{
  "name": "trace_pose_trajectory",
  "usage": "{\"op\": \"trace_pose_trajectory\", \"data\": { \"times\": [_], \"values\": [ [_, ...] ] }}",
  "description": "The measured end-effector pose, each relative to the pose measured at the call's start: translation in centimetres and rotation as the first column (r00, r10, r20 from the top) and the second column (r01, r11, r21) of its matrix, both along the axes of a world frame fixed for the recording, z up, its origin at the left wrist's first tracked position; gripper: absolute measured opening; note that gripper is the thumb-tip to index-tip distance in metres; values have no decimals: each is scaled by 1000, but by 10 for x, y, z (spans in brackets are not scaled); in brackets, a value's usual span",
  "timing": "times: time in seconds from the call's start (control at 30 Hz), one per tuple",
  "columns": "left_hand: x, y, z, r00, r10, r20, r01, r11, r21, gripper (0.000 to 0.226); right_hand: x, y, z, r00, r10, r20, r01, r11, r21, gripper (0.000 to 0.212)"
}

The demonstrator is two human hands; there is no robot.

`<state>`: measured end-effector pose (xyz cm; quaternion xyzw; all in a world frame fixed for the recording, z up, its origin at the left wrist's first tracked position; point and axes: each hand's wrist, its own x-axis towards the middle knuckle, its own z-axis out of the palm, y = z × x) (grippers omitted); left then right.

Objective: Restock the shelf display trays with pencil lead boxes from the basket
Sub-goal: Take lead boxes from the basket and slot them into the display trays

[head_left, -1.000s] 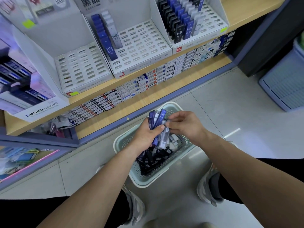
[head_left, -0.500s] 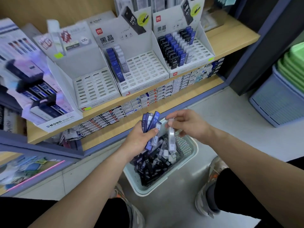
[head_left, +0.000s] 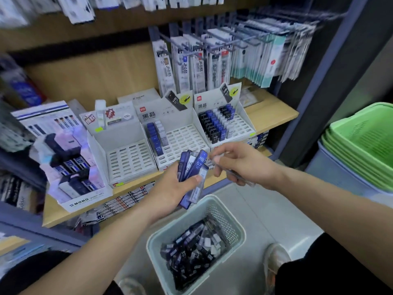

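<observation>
My left hand (head_left: pixel 170 191) grips a fanned bundle of blue and clear HB 0.7 lead boxes (head_left: pixel 194 167), held upright in front of the shelf. My right hand (head_left: pixel 238 165) pinches a single clear lead box (head_left: pixel 236 174) just right of the bundle. Below them on the floor stands a pale green basket (head_left: pixel 239 225) with many dark and clear lead boxes. On the shelf are three white display trays: the left tray (head_left: pixel 129 160) has bare slots, the middle tray (head_left: pixel 185 139) holds two short rows at its left, and the right tray (head_left: pixel 240 122) is over half full.
A MONO display box (head_left: pixel 70 167) stands at the shelf's left. Packaged refills hang on pegs (head_left: pixel 212 60) above the trays. Small boxes line the lower shelf (head_left: pixel 123 201). A stack of bright green baskets (head_left: pixel 361 143) sits at right. My shoe (head_left: pixel 274 258) is beside the basket.
My view has tilted up from the basket to the shelf. Both hands rose from the basket to tray height, and my right hand pulled one clear box away from the bundle.
</observation>
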<state>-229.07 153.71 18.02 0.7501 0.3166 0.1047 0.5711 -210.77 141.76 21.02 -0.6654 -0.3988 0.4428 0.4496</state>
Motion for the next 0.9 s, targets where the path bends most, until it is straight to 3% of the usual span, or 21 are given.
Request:
{"op": "trace_pose_trajectory", "data": {
  "times": [0.07, 0.17, 0.33, 0.4, 0.53, 0.7, 0.83, 0.9],
  "values": [
    [4, 4, -2, 998, 52, 33, -51, 998, -22, 11, 6, 2, -5, 999, -30, -12, 29, 999, -21, 24],
    [14, 9, -4, 995, 87, 41, -85, 996, -31, 12, 14, 9, -20, 981, -113, -159, 104, 992, -67, 39],
    [31, 27, -7, 989, 129, 75, -126, 991, -42, 18, 26, 26, -22, 948, -105, -300, 113, 994, 7, 32],
    [34, 37, -10, 985, 155, 75, -154, 988, -28, 17, 32, 30, -20, 962, -97, -254, 105, 994, 19, 22],
    [36, 46, -15, 981, 180, 69, -176, 983, -57, 16, 43, 40, -22, 983, -118, -139, 128, 989, 67, 30],
    [31, 50, -14, 972, 222, 71, -216, 973, -83, 12, 44, 56, -30, 971, -152, -186, 175, 978, 116, 4],
    [14, 59, -12, 958, 279, 60, -274, 958, -81, 10, 35, 74, -28, 952, -178, -249, 210, 972, 108, 18],
    [0, 64, -14, 956, 291, 45, -287, 954, -83, 11, 29, 83, -25, 977, -187, -101, 199, 972, 124, 25]
  ]
}}
